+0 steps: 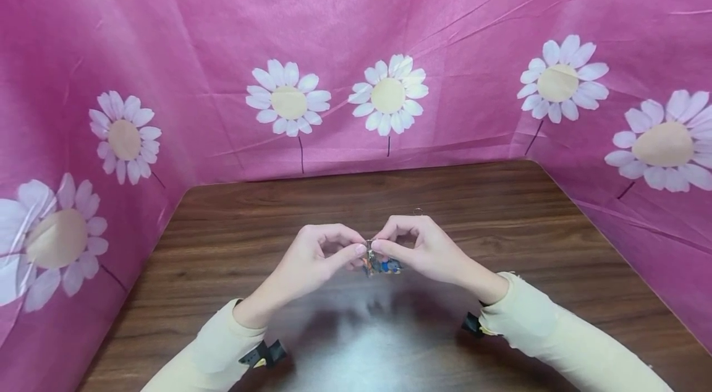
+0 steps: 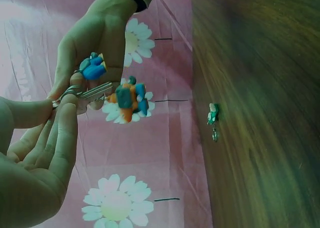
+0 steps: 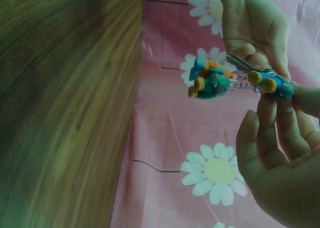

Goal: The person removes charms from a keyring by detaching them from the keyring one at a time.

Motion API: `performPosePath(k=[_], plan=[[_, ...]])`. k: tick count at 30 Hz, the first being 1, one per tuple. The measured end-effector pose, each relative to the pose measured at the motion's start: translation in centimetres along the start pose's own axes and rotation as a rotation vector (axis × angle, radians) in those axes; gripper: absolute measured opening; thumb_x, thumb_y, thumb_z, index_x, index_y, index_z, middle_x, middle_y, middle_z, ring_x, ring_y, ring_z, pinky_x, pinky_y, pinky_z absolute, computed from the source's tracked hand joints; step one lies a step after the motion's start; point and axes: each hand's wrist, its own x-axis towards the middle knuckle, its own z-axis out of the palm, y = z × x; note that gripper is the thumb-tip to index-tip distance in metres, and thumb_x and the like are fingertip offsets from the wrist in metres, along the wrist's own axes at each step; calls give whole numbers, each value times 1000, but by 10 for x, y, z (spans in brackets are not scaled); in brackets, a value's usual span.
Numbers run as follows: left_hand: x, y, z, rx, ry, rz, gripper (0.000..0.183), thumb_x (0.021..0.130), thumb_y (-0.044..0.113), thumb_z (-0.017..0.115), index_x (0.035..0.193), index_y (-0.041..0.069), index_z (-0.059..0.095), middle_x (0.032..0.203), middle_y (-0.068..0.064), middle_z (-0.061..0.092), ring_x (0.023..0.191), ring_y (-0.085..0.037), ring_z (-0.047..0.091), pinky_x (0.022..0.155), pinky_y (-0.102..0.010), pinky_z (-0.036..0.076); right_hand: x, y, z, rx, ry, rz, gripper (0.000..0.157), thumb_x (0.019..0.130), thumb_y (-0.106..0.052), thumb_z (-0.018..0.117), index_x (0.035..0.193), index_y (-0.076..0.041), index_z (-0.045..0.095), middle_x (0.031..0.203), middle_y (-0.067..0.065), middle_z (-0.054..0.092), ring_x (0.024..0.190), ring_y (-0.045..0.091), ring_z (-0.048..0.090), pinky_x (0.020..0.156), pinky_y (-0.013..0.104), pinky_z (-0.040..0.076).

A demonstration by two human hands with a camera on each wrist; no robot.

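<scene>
In the head view my left hand (image 1: pixel 314 259) and right hand (image 1: pixel 436 253) meet over the table, fingertips pinching a metal key ring (image 1: pixel 369 243) from both sides. Several silver keys (image 2: pixel 95 92) hang from the ring in the left wrist view. Small figurine charms dangle below: an orange one with blue legs (image 2: pixel 127 100) and a blue one with yellow feet (image 2: pixel 93 68). In the right wrist view a green figure (image 3: pixel 215 86) hangs on a chain, and the blue figure (image 3: pixel 272 85) overlaps my right fingertips.
A green figurine keychain (image 2: pixel 213 115) lies on the wooden table (image 1: pixel 267 206) beyond the hands; in the head view just a thin ring (image 1: pixel 418 211) peeks out behind my right hand. Pink cloth (image 1: pixel 334 8) printed with daisies walls the table at the back and sides.
</scene>
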Motion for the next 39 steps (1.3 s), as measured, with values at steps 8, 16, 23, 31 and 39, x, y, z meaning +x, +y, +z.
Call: performPosePath(k=[8, 16, 23, 31, 39], plan=[[1, -5, -1, -137, 60, -38, 12, 96, 4, 70, 103, -4, 73, 92, -16, 76, 83, -47, 71, 73, -45, 63, 3, 12, 6, 68, 27, -20, 9, 96, -5, 70, 92, -13, 72, 78, 3, 72, 68, 16, 65, 58, 25, 53], [8, -15, -4, -169, 52, -94, 18, 97, 5, 69, 108, -8, 71, 96, -19, 75, 86, -38, 74, 77, -53, 60, 9, 19, 3, 77, 13, 17, 5, 96, -9, 71, 93, -12, 73, 77, 3, 72, 68, 17, 67, 59, 29, 57], [1, -17, -13, 1, 9, -79, 19, 97, 13, 71, 112, 2, 74, 96, -8, 77, 89, -38, 74, 76, -40, 63, 12, 14, 0, -51, -86, 49, 7, 95, -21, 74, 95, -14, 76, 79, 0, 74, 74, 15, 68, 62, 28, 54], [1, -17, -15, 185, -18, -55, 11, 95, 18, 74, 103, 11, 77, 88, -3, 76, 80, -25, 73, 69, -33, 61, 13, 13, 3, -54, -100, 70, 4, 95, -19, 74, 96, -15, 76, 81, -4, 74, 77, 16, 68, 67, 30, 57], [5, -16, -9, 131, -15, -64, 6, 97, 7, 68, 101, 7, 72, 87, -7, 75, 80, -25, 74, 70, -41, 63, 12, 11, 0, 2, -44, 127, 8, 93, -15, 76, 100, -15, 77, 86, -2, 75, 83, 18, 69, 72, 28, 57]])
